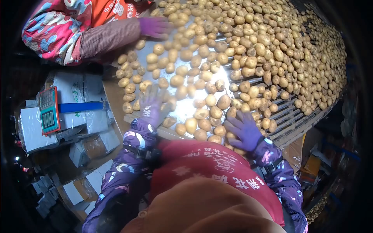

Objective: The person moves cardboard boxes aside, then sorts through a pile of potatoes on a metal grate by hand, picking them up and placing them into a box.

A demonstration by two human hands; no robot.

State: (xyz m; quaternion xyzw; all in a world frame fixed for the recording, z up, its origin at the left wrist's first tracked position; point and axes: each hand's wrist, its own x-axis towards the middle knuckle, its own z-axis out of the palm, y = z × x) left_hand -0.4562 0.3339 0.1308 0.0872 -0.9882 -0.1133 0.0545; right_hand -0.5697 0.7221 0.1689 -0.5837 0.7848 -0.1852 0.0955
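Note:
Both my hands wear purple gloves over the near end of a metal sorting table (186, 106) strewn with potatoes (176, 80). My left hand (152, 106), a little blurred, is spread at the table's left side among several potatoes and grips none that I can make out. On the right, my right hand (245, 131) lies with fingers apart against potatoes near the front edge, beside the slatted rack (289, 112). Its fingertips touch or nearly touch a potato; the underside of the palm is hidden.
Across the table a co-worker's purple-gloved hand (155, 28) reaches over the potatoes. A large potato heap (272, 46) covers the rack at the back right. At left stand a scale display (49, 110) on a blue post (81, 107) and white cartons (93, 147).

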